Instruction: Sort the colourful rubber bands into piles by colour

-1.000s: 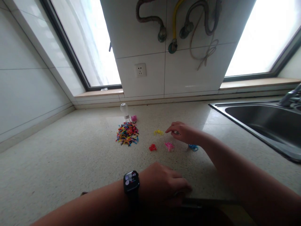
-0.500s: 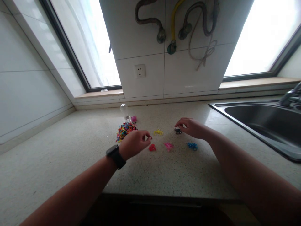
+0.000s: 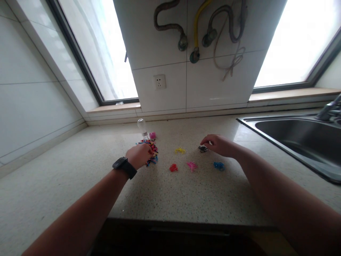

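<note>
My left hand, with a dark watch on its wrist, reaches into a pile of multicoloured small rubber bands. Its fingers are bent and pressed together there; what they pinch is too small to make out. Over a small black cluster of bands, my right hand curls its fingers downward, the tips at the cluster. Whether a band is between them is hidden. Between and below the hands lie a yellow cluster, a red cluster, a pink cluster and a blue cluster.
Behind the multicoloured pile a clear bottle stands beside a pink object. A steel sink is set into the speckled counter at the right. Hoses and a socket are on the tiled wall behind.
My left hand has moved left, from near the red cluster onto the multicoloured pile. The right hand stays at the black cluster with hardly any motion.
</note>
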Demonstrator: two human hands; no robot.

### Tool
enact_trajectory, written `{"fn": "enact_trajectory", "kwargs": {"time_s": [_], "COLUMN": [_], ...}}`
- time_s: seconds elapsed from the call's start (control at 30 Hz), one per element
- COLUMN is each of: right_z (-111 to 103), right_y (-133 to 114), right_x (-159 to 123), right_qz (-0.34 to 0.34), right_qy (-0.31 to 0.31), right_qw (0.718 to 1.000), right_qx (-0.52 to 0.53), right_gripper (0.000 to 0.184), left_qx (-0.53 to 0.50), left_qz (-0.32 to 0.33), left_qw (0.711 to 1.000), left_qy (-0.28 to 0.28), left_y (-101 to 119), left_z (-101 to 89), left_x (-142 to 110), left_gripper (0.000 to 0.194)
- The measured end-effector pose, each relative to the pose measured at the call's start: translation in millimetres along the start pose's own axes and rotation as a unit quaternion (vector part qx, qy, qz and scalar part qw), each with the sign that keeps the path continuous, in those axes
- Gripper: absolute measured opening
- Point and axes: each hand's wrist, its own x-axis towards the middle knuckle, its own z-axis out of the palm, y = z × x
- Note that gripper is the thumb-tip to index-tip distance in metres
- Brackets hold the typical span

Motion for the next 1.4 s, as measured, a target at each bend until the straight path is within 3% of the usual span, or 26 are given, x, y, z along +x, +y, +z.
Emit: {"fn": "enact_trajectory", "kwargs": {"time_s": [0.53,0.87,1.23,1.4], "right_z": [-1.5,-4.4,-3.0,0.0], "right_y": [-0.3,-5.5,-11.7,-12.8], "right_x": [0.3,-0.8,-0.8,0.7], "right_qz": [0.009,0.005,-0.008,-0.015], "right_qy": [-0.026,-0.040,-0.048,-0.055], "right_qw": [1.000,0.999,0.999,0.998], "right_qx": [-0.002,0.001,-0.004,-0.003], "right_gripper": [0.025,0.026,0.026,0.025], "left_qx": [0.006,-0.022,-0.052,-0.084], "left_qz": [0.009,0.022,0.021,0.061], "left_qw": [1.000,1.000,0.997,0.991], "left_qy": [-0.029,0.002,0.053,0.086], "left_y": [-5.5,-9.1,9.4,29.1], "left_z": [-3.4,-7.5,-9.3,3.0], "left_x": [0.7,3.1,-4.3,-7.1], "left_gripper": [0.029,0.038,0.036,0.029]}}
